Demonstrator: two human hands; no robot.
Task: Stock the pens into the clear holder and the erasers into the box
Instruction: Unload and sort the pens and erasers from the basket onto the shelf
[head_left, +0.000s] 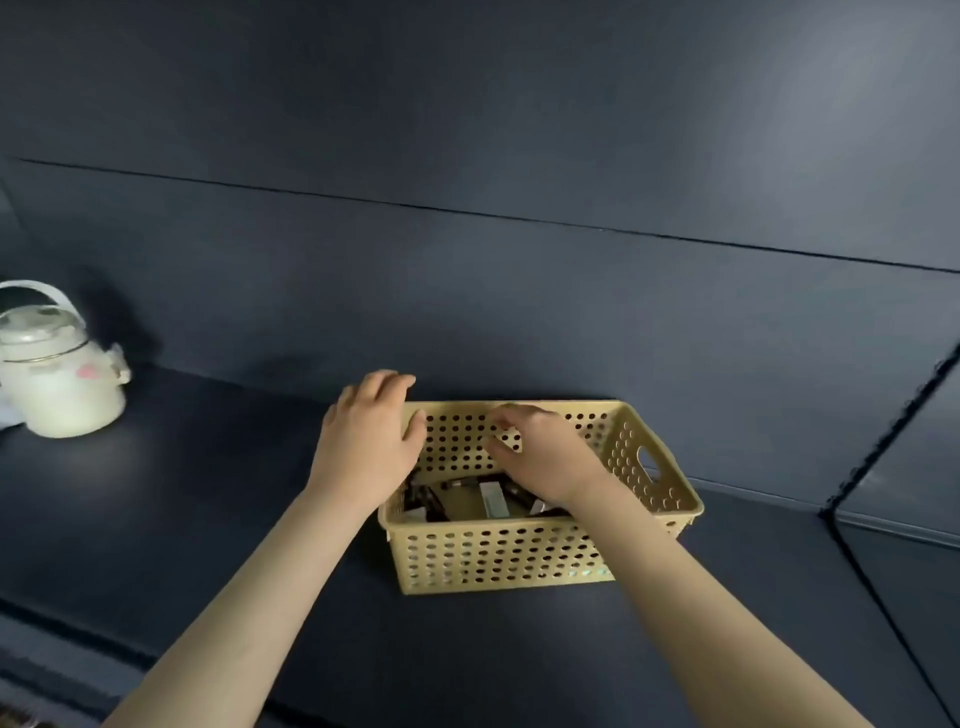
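fingers (387, 383) of left hand (366, 444) grip box's (493, 553) far corner

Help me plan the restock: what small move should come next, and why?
Probably lower the right hand to the small items on the basket floor: it hovers above them, whether it holds anything is unclear, while the left hand grips the far rim.

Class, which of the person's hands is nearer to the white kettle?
Left. The left hand grips the basket's corner toward the kettle; the right hand is over the basket's middle, farther off.
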